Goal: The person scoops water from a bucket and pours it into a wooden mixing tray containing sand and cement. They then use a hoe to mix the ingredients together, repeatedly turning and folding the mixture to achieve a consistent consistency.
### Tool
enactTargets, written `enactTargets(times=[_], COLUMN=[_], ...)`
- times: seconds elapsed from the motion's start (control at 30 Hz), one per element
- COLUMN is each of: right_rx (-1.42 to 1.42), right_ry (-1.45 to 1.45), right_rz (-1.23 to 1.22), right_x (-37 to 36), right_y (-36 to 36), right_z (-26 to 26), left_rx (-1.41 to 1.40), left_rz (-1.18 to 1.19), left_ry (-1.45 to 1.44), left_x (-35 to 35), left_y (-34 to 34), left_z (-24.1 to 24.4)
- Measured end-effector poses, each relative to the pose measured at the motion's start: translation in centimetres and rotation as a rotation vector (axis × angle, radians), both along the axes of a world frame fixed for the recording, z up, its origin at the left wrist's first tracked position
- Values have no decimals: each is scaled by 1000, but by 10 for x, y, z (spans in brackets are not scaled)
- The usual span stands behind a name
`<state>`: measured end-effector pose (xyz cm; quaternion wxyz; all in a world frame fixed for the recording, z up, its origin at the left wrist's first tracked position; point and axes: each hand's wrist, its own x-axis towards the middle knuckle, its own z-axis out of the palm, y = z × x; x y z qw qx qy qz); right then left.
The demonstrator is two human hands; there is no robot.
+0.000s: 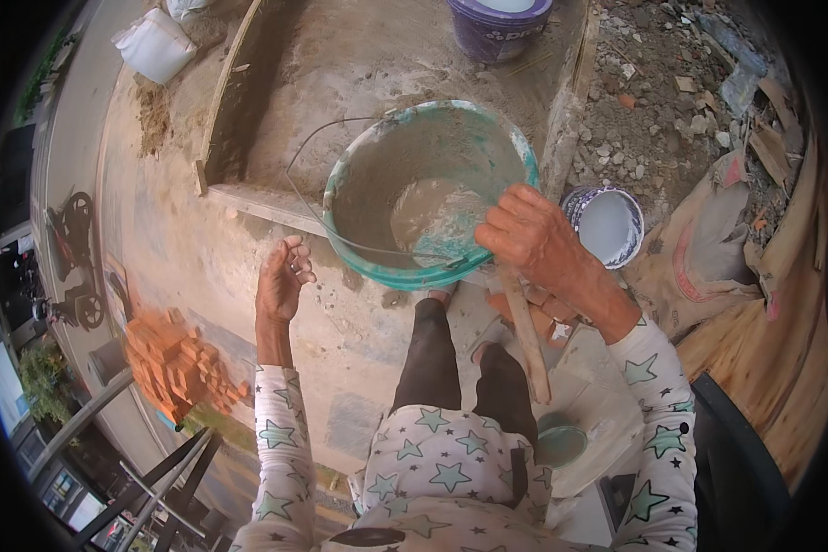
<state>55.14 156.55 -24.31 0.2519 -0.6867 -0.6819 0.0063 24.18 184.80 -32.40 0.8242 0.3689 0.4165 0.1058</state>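
Before me a large green plastic bucket, smeared with cement, is tilted so that its inside faces me. My right hand grips its rim at the right. The thin wire handle hangs out over the bucket's left side and across its near rim. To the left of the bucket my left hand is raised with curled fingers apart, holding nothing and not touching the bucket. Behind the bucket lies a wooden mixing frame with a purple bucket standing in it.
A small pail of whitish liquid stands right of my right hand. Rubble and a torn cement sack lie beyond it. A wooden stick and broken bricks are by my feet. Orange bricks are heaped at left.
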Motion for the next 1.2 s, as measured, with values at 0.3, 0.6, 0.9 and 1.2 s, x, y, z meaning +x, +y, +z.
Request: enactTargets(times=[0.3,0.6,0.9,1.2], right_rx=[-97,-119,-125,-168], right_ry=[-48,32,-16,-74], right_rz=[8,-98,-94,-109], right_x=[2,9,-1,13], right_y=[35,38,30,27], right_z=[-15,-18,-36,-32], left_rx=[14,5,119,174], left_rz=[192,93,-62,-143], left_ry=[566,811,629,620], left_x=[-183,-259,-226,-208], left_y=[-50,-111,-116,-121], left_z=[-40,-40,-34,-27])
